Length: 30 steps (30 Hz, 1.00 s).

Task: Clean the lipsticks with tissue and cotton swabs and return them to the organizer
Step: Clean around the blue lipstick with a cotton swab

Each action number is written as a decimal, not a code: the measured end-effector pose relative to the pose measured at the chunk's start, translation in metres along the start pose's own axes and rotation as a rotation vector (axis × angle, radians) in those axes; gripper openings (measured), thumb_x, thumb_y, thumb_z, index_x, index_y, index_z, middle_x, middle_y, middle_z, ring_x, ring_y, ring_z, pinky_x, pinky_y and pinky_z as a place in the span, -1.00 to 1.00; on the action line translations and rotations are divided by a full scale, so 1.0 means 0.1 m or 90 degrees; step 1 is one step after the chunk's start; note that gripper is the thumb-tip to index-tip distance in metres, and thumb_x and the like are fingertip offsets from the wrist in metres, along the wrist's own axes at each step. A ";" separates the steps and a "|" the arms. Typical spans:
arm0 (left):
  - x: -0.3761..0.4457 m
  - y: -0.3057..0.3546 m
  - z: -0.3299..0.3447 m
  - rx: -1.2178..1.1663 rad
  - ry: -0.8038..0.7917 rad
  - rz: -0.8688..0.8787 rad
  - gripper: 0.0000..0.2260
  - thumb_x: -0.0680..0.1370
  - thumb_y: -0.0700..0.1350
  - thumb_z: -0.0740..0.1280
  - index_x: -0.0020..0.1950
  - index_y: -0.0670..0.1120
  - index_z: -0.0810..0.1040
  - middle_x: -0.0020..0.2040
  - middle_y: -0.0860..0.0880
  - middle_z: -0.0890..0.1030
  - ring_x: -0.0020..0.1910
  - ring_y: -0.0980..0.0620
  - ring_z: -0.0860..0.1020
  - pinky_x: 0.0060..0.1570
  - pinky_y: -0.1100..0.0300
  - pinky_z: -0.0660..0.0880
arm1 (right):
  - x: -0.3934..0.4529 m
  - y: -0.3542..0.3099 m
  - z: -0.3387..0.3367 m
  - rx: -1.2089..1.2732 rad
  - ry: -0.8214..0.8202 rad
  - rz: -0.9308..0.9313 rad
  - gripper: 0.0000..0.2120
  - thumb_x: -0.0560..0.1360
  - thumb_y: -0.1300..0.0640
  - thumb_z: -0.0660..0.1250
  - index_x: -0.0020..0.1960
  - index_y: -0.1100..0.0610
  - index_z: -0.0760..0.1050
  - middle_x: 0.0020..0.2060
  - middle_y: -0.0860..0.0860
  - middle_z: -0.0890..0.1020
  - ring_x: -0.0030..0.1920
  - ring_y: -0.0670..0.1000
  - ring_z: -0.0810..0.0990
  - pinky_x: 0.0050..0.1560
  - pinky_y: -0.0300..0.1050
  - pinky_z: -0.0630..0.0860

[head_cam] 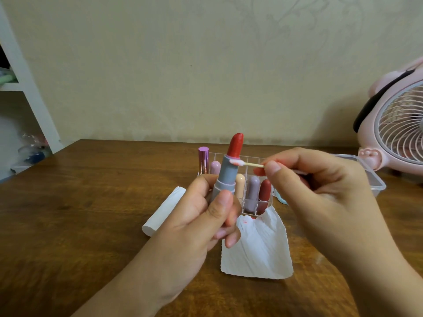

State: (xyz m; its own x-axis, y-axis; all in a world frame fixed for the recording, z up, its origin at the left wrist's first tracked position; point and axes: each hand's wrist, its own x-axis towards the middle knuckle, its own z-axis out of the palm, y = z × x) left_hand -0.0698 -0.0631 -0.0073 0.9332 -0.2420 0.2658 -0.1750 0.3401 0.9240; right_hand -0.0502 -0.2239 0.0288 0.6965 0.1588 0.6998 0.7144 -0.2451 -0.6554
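Lipstick [229,170] stands upright in her left hand [206,216], fingers wrapped around its base to steady it above the organizer [248,203]; right hand [320,186] pinches the cotton swab [246,164], its tip touching the collar.

A pink fan [398,124] stood at the far right of the wooden tabletop [91,202], a clear plastic box [375,179] just beside it; white shelving [29,92] stood left.

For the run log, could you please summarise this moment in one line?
left hand: grips lipstick | right hand: pinches cotton swab at collar
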 end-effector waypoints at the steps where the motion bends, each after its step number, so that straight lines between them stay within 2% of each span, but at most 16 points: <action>1: 0.00 0.00 0.00 0.000 0.002 -0.001 -0.66 0.45 0.06 0.38 0.14 -0.09 0.51 -0.33 0.02 0.41 -0.43 0.13 0.31 -0.35 0.28 0.42 | 0.00 0.01 -0.01 -0.003 0.005 0.009 -0.86 0.43 0.10 0.30 -0.27 -0.03 0.59 -0.52 -0.05 0.50 -0.48 -0.21 0.42 -0.46 -0.50 0.29; 5: 0.00 0.01 0.00 0.000 0.000 -0.005 -0.67 0.45 0.05 0.34 0.15 -0.07 0.50 -0.32 0.01 0.41 -0.42 0.13 0.30 -0.35 0.27 0.42 | 0.01 0.02 -0.03 -0.002 0.017 0.023 -0.80 0.49 0.15 0.34 -0.31 0.02 0.59 -0.57 -0.09 0.43 -0.53 -0.20 0.37 -0.51 -0.51 0.24; 8: 0.01 0.00 -0.01 -0.004 -0.007 0.003 -0.76 0.46 0.06 0.38 0.07 0.01 0.57 -0.30 0.00 0.42 -0.42 0.13 0.31 -0.35 0.28 0.42 | 0.02 0.01 -0.03 -0.003 0.012 0.015 -0.82 0.46 0.13 0.32 -0.31 0.01 0.58 -0.57 -0.07 0.41 -0.53 -0.21 0.37 -0.50 -0.51 0.25; 10: 0.00 -0.01 -0.02 -0.009 -0.005 0.004 -0.77 0.45 0.06 0.38 0.06 0.01 0.58 -0.31 0.01 0.43 -0.42 0.14 0.32 -0.35 0.27 0.42 | 0.02 0.01 -0.03 0.003 0.008 0.007 -0.83 0.44 0.13 0.30 -0.30 0.01 0.58 -0.55 -0.03 0.43 -0.50 -0.21 0.38 -0.47 -0.51 0.27; 13: 0.00 -0.02 -0.03 -0.008 -0.001 0.003 -0.72 0.46 0.05 0.38 0.11 -0.03 0.55 -0.31 0.01 0.43 -0.42 0.14 0.32 -0.35 0.28 0.42 | 0.01 -0.01 -0.01 0.029 0.000 0.006 -0.84 0.42 0.14 0.31 -0.30 -0.01 0.58 -0.55 -0.09 0.49 -0.49 -0.24 0.41 -0.44 -0.51 0.30; 16: 0.00 -0.02 -0.02 -0.012 -0.006 0.012 -0.73 0.43 0.07 0.35 0.07 -0.01 0.57 -0.31 0.01 0.44 -0.42 0.14 0.32 -0.34 0.29 0.42 | 0.01 -0.01 -0.01 0.028 0.006 0.027 -0.85 0.40 0.11 0.32 -0.31 0.01 0.61 -0.50 0.06 0.51 -0.48 -0.17 0.40 -0.45 -0.47 0.32; 19: 0.00 -0.01 -0.02 -0.011 -0.008 0.018 -0.77 0.46 0.05 0.37 0.05 -0.02 0.57 -0.31 0.00 0.44 -0.43 0.13 0.32 -0.35 0.28 0.42 | 0.02 0.01 -0.03 0.047 0.022 0.062 -0.92 0.38 0.07 0.33 -0.23 -0.01 0.61 -0.51 0.15 0.42 -0.49 -0.10 0.36 -0.47 -0.41 0.32; 23: 0.00 0.01 0.00 0.000 -0.008 0.018 -0.72 0.49 0.00 0.33 0.12 -0.11 0.47 -0.31 0.00 0.44 -0.43 0.13 0.30 -0.36 0.29 0.41 | 0.04 0.06 -0.05 0.081 0.028 0.090 -0.94 0.37 0.07 0.34 -0.25 -0.04 0.59 -0.54 -0.03 0.40 -0.47 -0.14 0.35 -0.45 -0.37 0.33; 25: 0.00 0.02 0.01 0.004 -0.010 0.015 -0.69 0.48 -0.01 0.26 0.13 -0.15 0.44 -0.32 0.01 0.44 -0.44 0.13 0.30 -0.37 0.29 0.40 | 0.05 0.06 -0.06 0.094 0.031 0.094 -0.96 0.38 0.09 0.37 -0.25 0.00 0.59 -0.55 -0.05 0.39 -0.48 -0.15 0.34 -0.46 -0.37 0.32; 27: 0.00 0.03 0.01 0.001 -0.014 0.014 -0.70 0.47 -0.01 0.25 0.12 -0.15 0.46 -0.31 0.00 0.45 -0.44 0.13 0.30 -0.37 0.29 0.40 | 0.05 0.05 -0.06 0.100 0.031 0.089 -0.95 0.40 0.12 0.41 -0.24 0.03 0.59 -0.56 -0.10 0.41 -0.49 -0.16 0.35 -0.46 -0.39 0.32; 30: 0.00 0.03 0.01 -0.006 -0.016 0.010 -0.73 0.48 -0.01 0.25 0.10 -0.13 0.49 -0.30 0.00 0.46 -0.44 0.13 0.31 -0.38 0.29 0.41 | 0.04 0.01 -0.03 0.107 0.021 0.077 -0.95 0.37 0.09 0.35 -0.25 0.01 0.59 -0.56 -0.16 0.45 -0.51 -0.18 0.40 -0.48 -0.45 0.31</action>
State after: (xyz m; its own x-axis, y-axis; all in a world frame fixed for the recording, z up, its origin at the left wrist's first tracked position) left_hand -0.0710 -0.0630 -0.0045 0.9223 -0.2592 0.2866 -0.1862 0.3517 0.9174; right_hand -0.0470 -0.2265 0.0316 0.7773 0.1058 0.6202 0.6287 -0.0965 -0.7716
